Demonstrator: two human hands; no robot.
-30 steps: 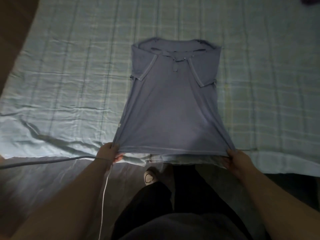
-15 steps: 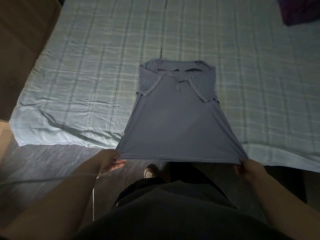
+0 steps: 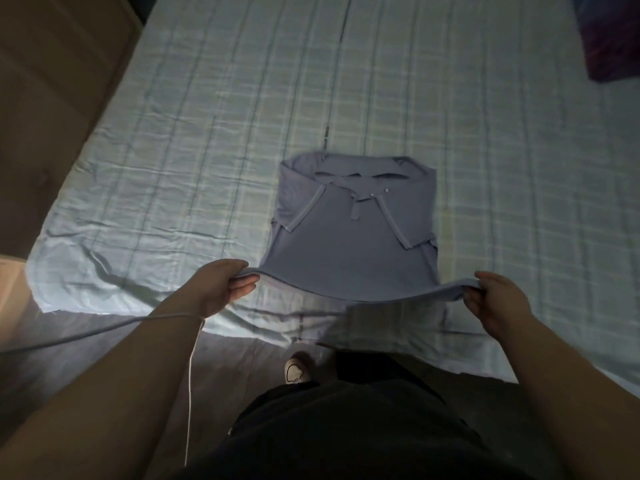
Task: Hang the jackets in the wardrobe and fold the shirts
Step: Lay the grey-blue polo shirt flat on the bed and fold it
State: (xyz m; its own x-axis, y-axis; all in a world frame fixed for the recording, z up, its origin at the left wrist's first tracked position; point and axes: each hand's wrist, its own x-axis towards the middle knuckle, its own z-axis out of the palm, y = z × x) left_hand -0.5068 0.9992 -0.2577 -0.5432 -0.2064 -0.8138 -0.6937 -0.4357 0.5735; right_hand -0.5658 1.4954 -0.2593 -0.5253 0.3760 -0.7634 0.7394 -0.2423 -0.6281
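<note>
A blue-grey polo shirt (image 3: pixel 349 244) lies on the bed, collar at the far end, both sleeves folded in over its front. My left hand (image 3: pixel 221 289) grips the shirt's bottom-left corner and my right hand (image 3: pixel 495 303) grips the bottom-right corner. The hem is lifted off the sheet and sags between my hands, above the bed's near edge. The upper part of the shirt still rests flat on the sheet.
The bed carries a light blue checked sheet (image 3: pixel 194 161). A brown wooden cabinet (image 3: pixel 52 91) stands at the left. A dark purple cloth (image 3: pixel 609 39) lies at the far right corner. A white cable (image 3: pixel 190 382) hangs from my left wrist; my shoe (image 3: pixel 296 370) is on the floor.
Both hands have lifted the shirt's hem and carried it forward over the bed toward the collar. The visible shirt body has grown shorter.
</note>
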